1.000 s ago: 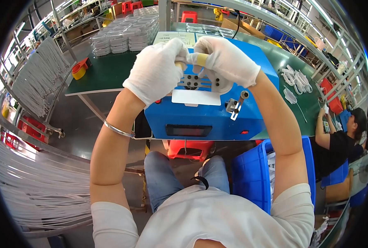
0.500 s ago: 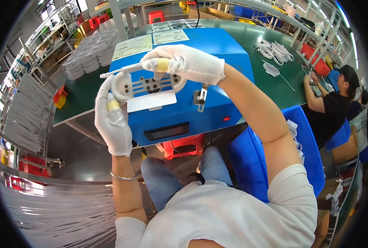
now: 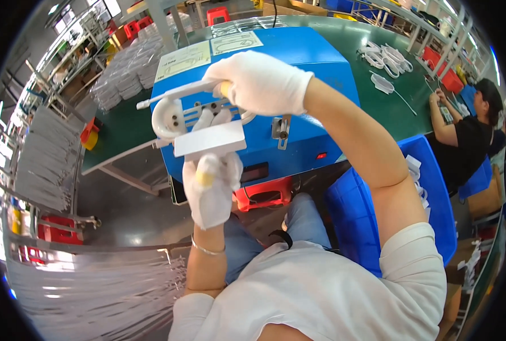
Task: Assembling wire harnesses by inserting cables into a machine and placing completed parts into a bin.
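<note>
My right hand (image 3: 258,82), in a white glove with a yellow finger cover, is closed on a bundled white cable (image 3: 182,92). One end of the cable juts out to the left, above the blue machine (image 3: 298,122). Below it, two rounded white holders (image 3: 166,118) and slotted metal bars sit on the machine's front. My left hand (image 3: 212,187), gloved the same way, reaches up around a white rectangular plate (image 3: 210,139). Its fingers show above and behind the plate, and its thumb is below. The plate hides part of the grip.
Looped white cables (image 3: 384,59) lie on the green table (image 3: 344,42). A blue bin (image 3: 352,227) with white pieces stands at my right, and a red stool (image 3: 264,194) under the machine. Stacked clear packages (image 3: 125,79) sit at the left. A co-worker (image 3: 471,133) sits far right.
My left hand has left the cable's left end and moved right and down to the white plate. My right hand keeps the cable, its wrist turned slightly. The whole view has shifted a little.
</note>
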`<state>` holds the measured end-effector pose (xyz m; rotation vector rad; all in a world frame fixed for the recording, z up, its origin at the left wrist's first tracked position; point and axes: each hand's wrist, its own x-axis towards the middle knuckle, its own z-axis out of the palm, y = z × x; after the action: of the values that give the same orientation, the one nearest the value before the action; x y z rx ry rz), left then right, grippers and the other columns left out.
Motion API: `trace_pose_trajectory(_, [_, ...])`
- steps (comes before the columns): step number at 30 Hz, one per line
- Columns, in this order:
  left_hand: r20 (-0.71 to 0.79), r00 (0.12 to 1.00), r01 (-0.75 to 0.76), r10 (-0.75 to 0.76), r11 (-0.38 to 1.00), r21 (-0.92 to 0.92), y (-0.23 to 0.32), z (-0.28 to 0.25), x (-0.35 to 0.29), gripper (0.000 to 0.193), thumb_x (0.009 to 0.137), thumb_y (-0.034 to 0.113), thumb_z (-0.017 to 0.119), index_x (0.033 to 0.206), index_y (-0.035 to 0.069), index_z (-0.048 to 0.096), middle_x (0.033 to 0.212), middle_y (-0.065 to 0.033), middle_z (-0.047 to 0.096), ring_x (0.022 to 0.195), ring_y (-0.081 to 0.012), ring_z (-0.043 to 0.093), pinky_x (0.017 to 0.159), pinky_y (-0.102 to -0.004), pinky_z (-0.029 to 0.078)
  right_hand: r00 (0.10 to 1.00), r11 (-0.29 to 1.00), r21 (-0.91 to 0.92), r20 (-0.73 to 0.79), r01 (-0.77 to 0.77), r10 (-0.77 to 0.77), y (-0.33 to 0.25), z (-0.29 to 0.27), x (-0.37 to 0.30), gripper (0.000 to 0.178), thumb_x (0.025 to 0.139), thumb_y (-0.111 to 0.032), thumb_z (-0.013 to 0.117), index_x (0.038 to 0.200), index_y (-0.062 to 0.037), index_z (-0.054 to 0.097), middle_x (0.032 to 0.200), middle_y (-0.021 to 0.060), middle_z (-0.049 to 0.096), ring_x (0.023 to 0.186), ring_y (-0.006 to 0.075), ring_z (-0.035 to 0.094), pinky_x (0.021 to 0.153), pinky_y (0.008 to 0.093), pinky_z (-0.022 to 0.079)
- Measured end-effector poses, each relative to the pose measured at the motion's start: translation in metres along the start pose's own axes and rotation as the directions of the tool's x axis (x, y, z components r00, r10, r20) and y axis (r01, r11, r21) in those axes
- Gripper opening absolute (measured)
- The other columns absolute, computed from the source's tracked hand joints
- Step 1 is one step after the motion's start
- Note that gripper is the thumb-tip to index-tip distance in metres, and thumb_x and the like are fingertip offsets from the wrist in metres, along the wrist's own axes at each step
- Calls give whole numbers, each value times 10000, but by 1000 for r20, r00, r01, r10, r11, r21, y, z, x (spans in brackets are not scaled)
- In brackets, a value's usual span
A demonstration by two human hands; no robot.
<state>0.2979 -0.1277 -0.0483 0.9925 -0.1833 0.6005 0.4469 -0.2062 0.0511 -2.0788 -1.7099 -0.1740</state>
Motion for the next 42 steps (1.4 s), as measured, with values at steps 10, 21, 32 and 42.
trace_pose_trajectory(10, [-11, 986, -168, 168, 973, -156, 35, 10, -6, 795, 767, 254, 741, 1354, -48, 297, 1402, -226, 312, 1204, -229, 422, 823, -336, 522, 983, 999, -22, -176, 47, -51, -24, -41, -8, 104, 780, -113, 568, 811, -32, 626, 742, 173, 622, 704, 298, 634, 619, 418, 502])
trace_pose_trajectory(21, [-103, 889, 332, -446, 475, 815, 69, -83, -66, 801, 791, 487, 675, 1332, -46, 420, 1077, -182, 603, 731, -142, 583, 649, -252, 483, 268, 395, 787, -299, -473, 916, 220, -138, -223, 247, 870, -255, 596, 928, -17, 627, 670, 57, 570, 479, 140, 484, 429, 269, 402])
trace_pose_trajectory(32, [-250, 651, 449, -717, 97, 888, 20, -95, -98, 491, 879, 213, 606, 1304, 1, 481, 1113, -124, 609, 994, -176, 576, 856, -288, 465, -71, -86, -266, -64, -960, 995, 252, 101, -498, 318, 797, -236, 589, 1077, -99, 656, 1116, 183, 625, 998, 338, 608, 897, 386, 463])
trace_pose_trajectory(42, [194, 663, 460, -723, 598, 657, 25, -31, -49, 644, 843, 399, 643, 1237, -89, 497, 1065, -190, 633, 889, -220, 633, 824, -328, 489, 92, 449, 614, -523, -650, 848, 165, 23, -426, 228, 750, -52, 609, 975, -16, 615, 922, 79, 643, 799, 164, 613, 726, 284, 494])
